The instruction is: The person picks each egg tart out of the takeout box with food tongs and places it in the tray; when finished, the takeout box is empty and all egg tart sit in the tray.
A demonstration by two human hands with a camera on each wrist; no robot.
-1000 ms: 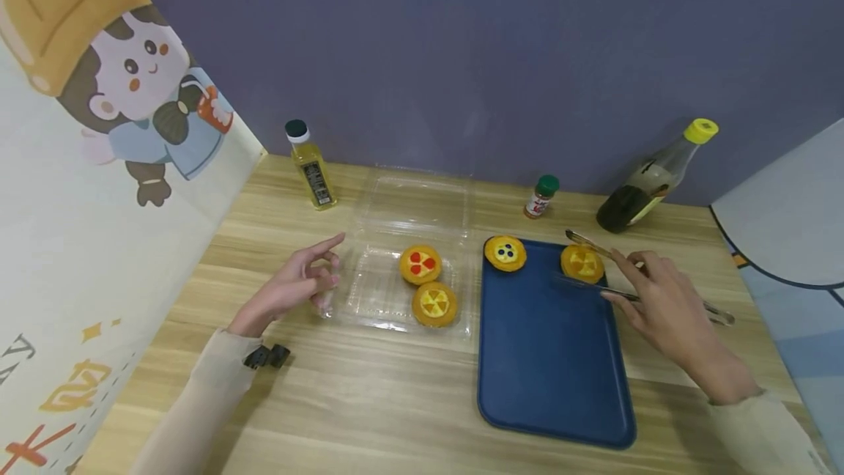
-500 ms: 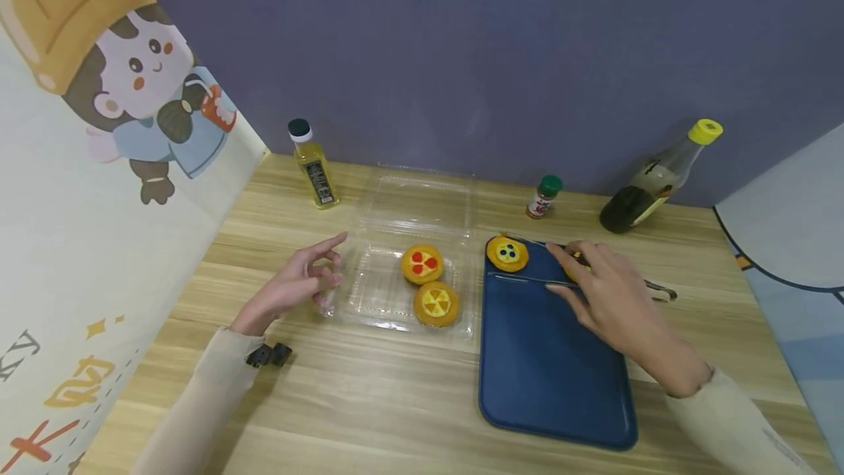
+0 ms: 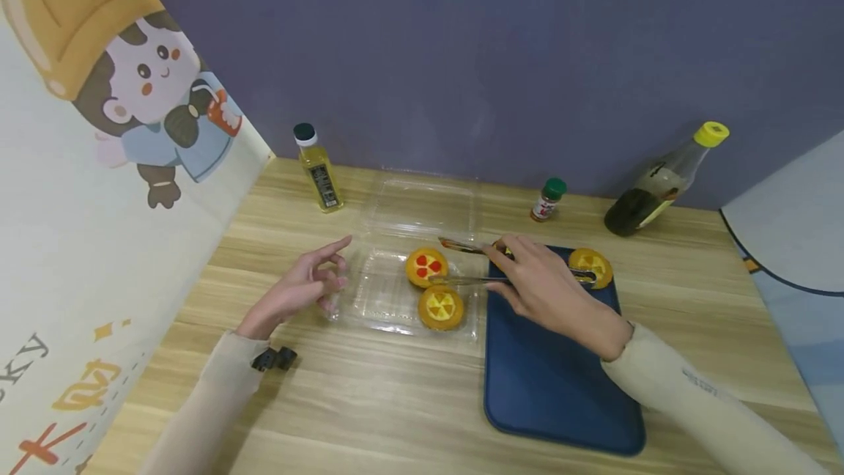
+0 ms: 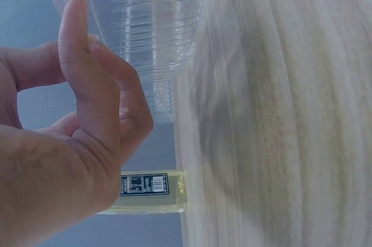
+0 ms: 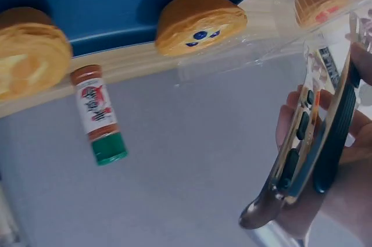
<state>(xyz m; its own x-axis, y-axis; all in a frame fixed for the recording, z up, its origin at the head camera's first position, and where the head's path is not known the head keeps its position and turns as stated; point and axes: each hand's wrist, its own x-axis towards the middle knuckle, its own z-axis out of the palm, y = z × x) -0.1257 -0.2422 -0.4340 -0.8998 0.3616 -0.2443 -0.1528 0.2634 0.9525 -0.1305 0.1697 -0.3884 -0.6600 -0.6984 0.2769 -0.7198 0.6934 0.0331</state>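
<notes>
While the tongs (image 5: pixel 334 148), tips parted over the clear container (image 3: pixel 382 292), are pinched by the right hand (image 3: pixel 550 288), two tarts (image 3: pixel 441 307) are seated inside it; at its left, the left hand (image 3: pixel 297 286) is held, fingers loosely bent.

Plain purple-blue back wall (image 3: pixel 422 57); wood-grain tabletop (image 3: pixel 376 409); pale left wall (image 3: pixel 39 204), cartoon figure (image 3: pixel 154 72), lettering (image 3: pixel 89 385).

The table (image 3: pixel 369 402) is faced in pale, streaked wood grain. Left of centre, in the upper half of the frame, a yellow bottle (image 3: pixel 323 178) is stood on it. Near the middle, a clear box (image 3: pixel 382 299) is laid open, its lid spread toward the top. Right of centre, a blue tray (image 3: pixel 560 394) is set flat. Above the tray a jar (image 3: pixel 546 202) is placed, and farther right a dark bottle (image 3: pixel 649 196).
</notes>
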